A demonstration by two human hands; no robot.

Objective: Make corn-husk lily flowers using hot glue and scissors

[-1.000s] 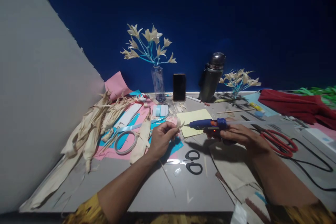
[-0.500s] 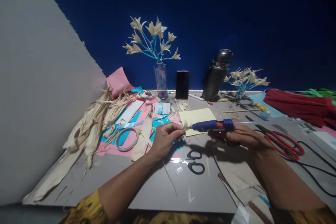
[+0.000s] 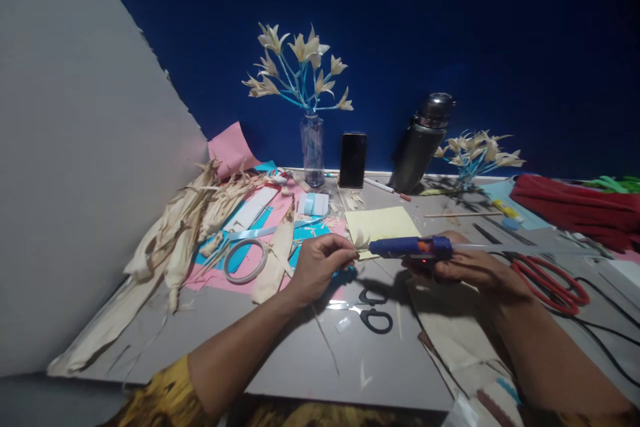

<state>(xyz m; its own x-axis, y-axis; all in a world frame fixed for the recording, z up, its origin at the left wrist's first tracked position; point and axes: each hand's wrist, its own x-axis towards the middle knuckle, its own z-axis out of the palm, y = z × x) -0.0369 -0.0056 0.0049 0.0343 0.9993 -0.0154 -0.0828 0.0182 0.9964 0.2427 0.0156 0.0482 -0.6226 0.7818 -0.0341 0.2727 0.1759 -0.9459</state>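
The left hand (image 3: 323, 267) pinches a small, cream, petal-like husk piece (image 3: 363, 239) between thumb and fingertips, above the front part of a pale yellow paper sheet (image 3: 395, 219) in the middle of the grey surface (image 3: 280, 360). The right hand (image 3: 463, 265) is closed around a dark blue glue gun (image 3: 410, 248) with a lit red light, its nozzle pointing at the piece; whether they touch cannot be told. A long translucent glue stick (image 3: 520, 249) juts from the gun's rear.

Between the hands and the surface's front edge lie black-handled scissors (image 3: 376, 321). Large red-handled scissors (image 3: 550, 283) lie to the right, near a black cable (image 3: 607, 327). Dried cream corn husks (image 3: 175, 247) spread along the left edge, beside pink and blue paper and a pale ring-shaped tape roll (image 3: 245, 280).

By the back edge stand a clear glass vase (image 3: 313, 150) of cream flowers on blue stems (image 3: 300, 70), an upright black phone (image 3: 353, 160) and a dark metal flask (image 3: 420, 147).
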